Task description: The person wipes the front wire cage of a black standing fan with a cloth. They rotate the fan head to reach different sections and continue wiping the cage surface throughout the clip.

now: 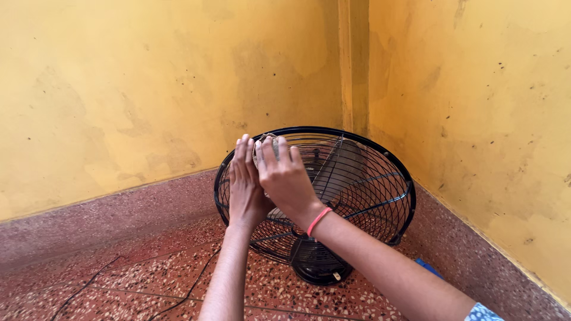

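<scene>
A black wire-cage floor fan (369, 190) stands on the speckled red floor in the room's corner, its grille tilted upward. My left hand (245, 184) lies flat against the left part of the grille. My right hand (285, 178), with a pink band at the wrist, presses a pale cloth (264, 142) against the grille beside it. Only a small edge of the cloth shows above my fingers. The fan's round base and motor housing (315, 264) sit below my right forearm. Grey blades show through the wires.
Yellow stained walls meet in the corner right behind the fan. A thin black cord (184, 291) runs across the floor to the left. A blue object (429, 267) lies on the floor behind my right forearm.
</scene>
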